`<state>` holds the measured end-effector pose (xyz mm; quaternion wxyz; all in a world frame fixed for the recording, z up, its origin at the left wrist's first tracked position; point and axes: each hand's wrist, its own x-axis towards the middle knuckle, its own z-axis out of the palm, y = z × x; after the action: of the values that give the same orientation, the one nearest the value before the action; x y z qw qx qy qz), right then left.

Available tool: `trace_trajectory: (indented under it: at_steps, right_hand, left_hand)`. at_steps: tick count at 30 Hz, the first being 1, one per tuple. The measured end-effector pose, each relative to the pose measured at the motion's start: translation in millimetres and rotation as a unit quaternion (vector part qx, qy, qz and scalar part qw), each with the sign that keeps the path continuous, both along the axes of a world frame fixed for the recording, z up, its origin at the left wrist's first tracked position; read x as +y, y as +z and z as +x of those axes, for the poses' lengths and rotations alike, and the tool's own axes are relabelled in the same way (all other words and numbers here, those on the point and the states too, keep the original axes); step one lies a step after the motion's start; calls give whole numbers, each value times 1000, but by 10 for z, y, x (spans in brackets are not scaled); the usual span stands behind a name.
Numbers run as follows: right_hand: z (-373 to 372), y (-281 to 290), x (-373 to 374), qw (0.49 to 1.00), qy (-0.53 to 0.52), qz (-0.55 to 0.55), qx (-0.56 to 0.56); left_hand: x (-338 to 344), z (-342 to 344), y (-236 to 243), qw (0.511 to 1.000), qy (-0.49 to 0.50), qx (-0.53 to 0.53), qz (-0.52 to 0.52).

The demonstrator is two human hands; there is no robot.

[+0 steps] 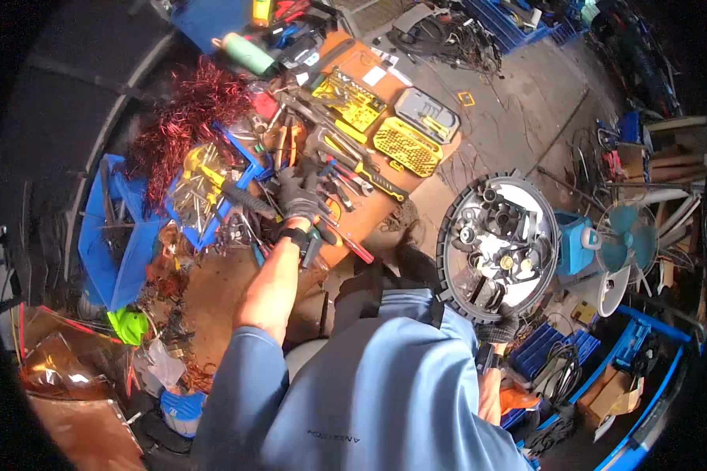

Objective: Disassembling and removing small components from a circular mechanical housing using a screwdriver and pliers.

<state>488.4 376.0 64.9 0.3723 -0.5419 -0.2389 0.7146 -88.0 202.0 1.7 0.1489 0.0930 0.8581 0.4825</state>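
My left hand (297,198), in a grey work glove, reaches down among loose hand tools on an orange-brown board. Its fingers look spread, and I make out nothing held in them. Beside it lie a red-handled screwdriver (358,250) and red-and-blue pliers (353,179). A hammer with a yellow head and black grip (247,200) rests just left of the hand. My right hand (496,330), in a dark patterned glove, is low at my right side below a round black-rimmed tub (445,263). My body partly covers that arm, and the fingers are unclear.
Yellow bit cases (407,147) and a grey tool case (426,114) lie on the board's far end. Tangled red wire (182,118) heaps at the left above a blue bin (126,263). A teal fan (627,239) and blue crates (543,352) stand at right.
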Motion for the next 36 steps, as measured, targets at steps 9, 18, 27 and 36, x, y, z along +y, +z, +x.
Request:
trace_trajectory:
  at_steps: [9,18,27,36]
  right_hand:
    - [216,-295,51,999,13,15,40]
    - [96,-108,71,996,79,29,-27]
    - [-126,-34,121,1000,-12,-19,7]
    - [34,-550,234,988,87,53,-114]
  left_hand:
    - [102,5,-48,984,-28,-1,-176]
    - [192,-36,57,983,-15,-2,-181]
    - [148,-152,-122,996,-31,79,-42]
    - [168,-53,0,986,23,28,162]
